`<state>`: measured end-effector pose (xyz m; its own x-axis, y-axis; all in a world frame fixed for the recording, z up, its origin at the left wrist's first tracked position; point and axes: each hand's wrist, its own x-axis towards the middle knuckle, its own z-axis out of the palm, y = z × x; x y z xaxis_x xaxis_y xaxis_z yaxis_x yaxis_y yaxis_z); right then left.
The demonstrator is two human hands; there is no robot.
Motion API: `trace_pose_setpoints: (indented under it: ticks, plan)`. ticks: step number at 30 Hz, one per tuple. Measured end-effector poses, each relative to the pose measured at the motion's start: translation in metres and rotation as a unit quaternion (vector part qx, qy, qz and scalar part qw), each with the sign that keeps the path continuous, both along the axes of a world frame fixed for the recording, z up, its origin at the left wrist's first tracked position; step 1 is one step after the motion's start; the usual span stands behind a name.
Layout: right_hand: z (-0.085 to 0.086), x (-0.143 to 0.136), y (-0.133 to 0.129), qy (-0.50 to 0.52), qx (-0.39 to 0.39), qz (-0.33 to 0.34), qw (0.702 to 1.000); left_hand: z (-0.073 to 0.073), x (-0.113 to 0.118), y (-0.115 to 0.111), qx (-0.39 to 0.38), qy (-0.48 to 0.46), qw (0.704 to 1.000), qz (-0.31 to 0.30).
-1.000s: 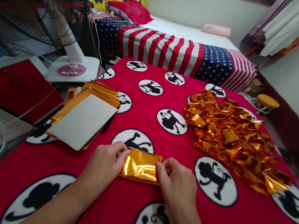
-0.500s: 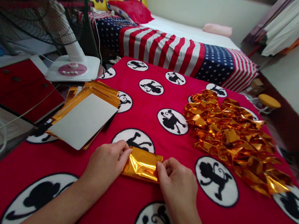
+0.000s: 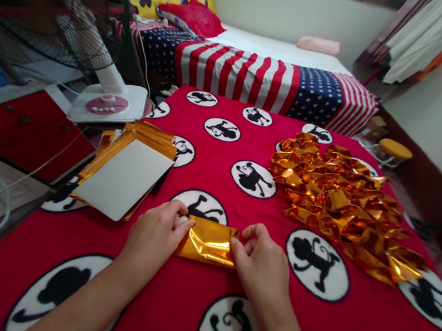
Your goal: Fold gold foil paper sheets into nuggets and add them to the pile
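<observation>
A folded sheet of shiny gold foil paper (image 3: 208,241) lies flat on the red cloth (image 3: 162,314) in front of me. My left hand (image 3: 156,234) pinches its left end between thumb and fingers. At the right end, my right hand (image 3: 262,260) has its thumb on the foil and its fingers curled at the edge. To the left is a stack of flat gold foil sheets (image 3: 151,137), with a pale side (image 3: 123,177) facing up on top. Many folded gold foil pieces (image 3: 342,200) lie in a heap on the right.
An electric fan (image 3: 109,99) stands at the left beside a dark red panel (image 3: 24,127), with a white cable (image 3: 5,189) nearby. Behind the cloth is a bed with a striped, starred cover (image 3: 236,75). A stool with a yellow seat (image 3: 395,148) stands at the far right.
The view has shifted slightly. My left thumb has moved a little on the foil's upper left corner, and my right fingers have lifted slightly. Both hands stay at the foil's ends.
</observation>
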<state>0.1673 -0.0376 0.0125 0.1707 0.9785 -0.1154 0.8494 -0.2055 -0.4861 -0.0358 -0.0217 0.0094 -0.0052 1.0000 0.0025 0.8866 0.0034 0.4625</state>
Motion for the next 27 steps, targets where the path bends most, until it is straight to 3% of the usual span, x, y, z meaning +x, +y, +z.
trace_pose_setpoints:
  ticks: [9,18,23,27]
  plan:
    - [0.003,0.005,0.013,0.022,-0.024,0.019,0.999,0.008,-0.006,0.014,-0.052,-0.033,0.998,-0.021]
    - [-0.005,0.01,0.02,0.092,-0.013,0.018,0.995,0.024,-0.006,0.044,-0.139,-0.006,0.985,-0.098]
    - [-0.009,0.01,0.017,0.106,0.005,0.008,0.994,0.021,-0.007,0.039,-0.115,-0.03,0.987,-0.105]
    - [-0.006,0.007,0.014,0.091,0.014,0.002,0.996,0.013,-0.012,0.031,-0.043,-0.077,0.99,-0.108]
